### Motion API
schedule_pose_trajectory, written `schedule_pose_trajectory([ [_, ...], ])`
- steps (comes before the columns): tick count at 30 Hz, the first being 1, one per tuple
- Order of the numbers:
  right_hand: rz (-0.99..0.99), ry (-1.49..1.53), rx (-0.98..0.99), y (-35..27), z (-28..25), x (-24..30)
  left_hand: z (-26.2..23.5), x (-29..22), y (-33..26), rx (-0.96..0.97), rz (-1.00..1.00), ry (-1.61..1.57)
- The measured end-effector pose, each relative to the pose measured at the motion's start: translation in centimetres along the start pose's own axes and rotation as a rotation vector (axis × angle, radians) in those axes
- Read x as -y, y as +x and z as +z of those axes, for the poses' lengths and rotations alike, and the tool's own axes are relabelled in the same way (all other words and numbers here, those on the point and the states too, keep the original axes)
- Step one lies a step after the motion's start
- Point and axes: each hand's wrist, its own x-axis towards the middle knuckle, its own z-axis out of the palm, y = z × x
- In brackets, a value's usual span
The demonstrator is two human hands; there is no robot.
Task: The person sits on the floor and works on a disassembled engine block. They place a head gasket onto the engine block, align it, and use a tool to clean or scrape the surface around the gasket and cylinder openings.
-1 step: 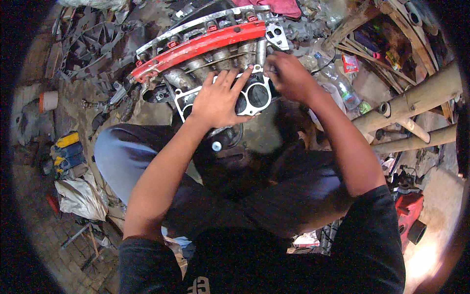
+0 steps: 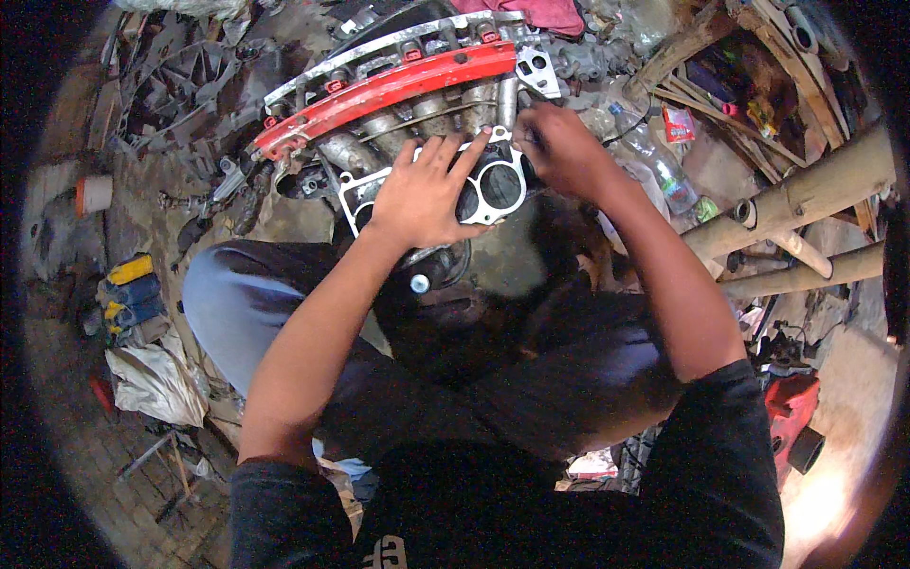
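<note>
Head cam: bare L hand (image 2: 424, 194) spread over silver metal flange w/ round bores (image 2: 497, 211), just past crossed dark-trousered legs (image 2: 569, 379). Bare R hand (image 2: 557, 150) curled by its right end, can't tell if pinching. Imo L slipping could tilt it.

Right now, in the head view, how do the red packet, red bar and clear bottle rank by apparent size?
1. Red bar, largest
2. Clear bottle
3. Red packet, smallest
</note>
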Motion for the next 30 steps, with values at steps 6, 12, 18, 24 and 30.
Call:
schedule_pose_trajectory([
  [6, 0.03, 0.043, 0.018, -0.8, -0.2, 0.4, 0.0, 0.0, -0.2, -0.01, 0.001, 0.028],
  [12, -0.009, -0.021, -0.077, -0.2, 0.5, 0.6, -0.3, -0.1, 0.0, 0.017, -0.005, 0.059],
  [18, 0.021, 0.016, 0.007, -0.1, -0.2, 0.7, -0.5, -0.2, 0.0, 0.045, -0.013, 0.05],
  [24, 0.081, -0.003, 0.009, 0.3, -0.6, 1.4, 0.1, 0.2, 0.0, 0.019, -0.005, 0.033],
  [30, -0.017, 0.002, -0.044, -0.1, 1.0, 0.0, -0.2, -0.1, 0.1, 0.021, 0.001, 0.015],
])
